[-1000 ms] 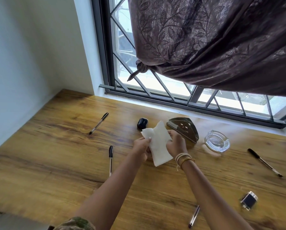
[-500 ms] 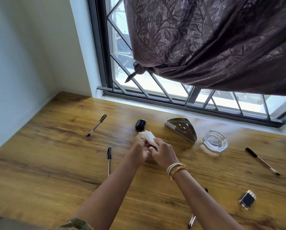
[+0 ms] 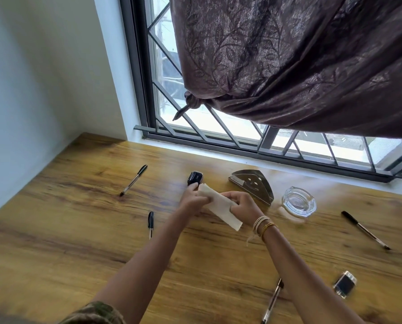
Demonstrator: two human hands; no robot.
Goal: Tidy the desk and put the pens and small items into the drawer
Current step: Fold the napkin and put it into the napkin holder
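Both hands hold a folded white paper napkin (image 3: 220, 206) above the wooden desk (image 3: 67, 230). My left hand (image 3: 192, 198) pinches its upper left end and my right hand (image 3: 243, 205) grips its middle. Several black pens lie scattered: one at the far left (image 3: 133, 180), one left of my arms (image 3: 150, 222), one at the right (image 3: 364, 229), and one near the front edge (image 3: 273, 300), partly hidden by my right forearm. A small black case (image 3: 195, 178) sits just behind my left hand. No drawer is in view.
A metal napkin holder (image 3: 251, 185) and a glass ashtray (image 3: 299, 202) stand near the window. A small dark glass bottle (image 3: 345, 283) lies at the front right. A knotted brown curtain (image 3: 288, 66) hangs over the barred window. A white wall bounds the desk's left side.
The napkin went from an unfolded sheet to a bunched fold, and is now stretched into a long narrow strip between both hands. The camera tilted slightly.
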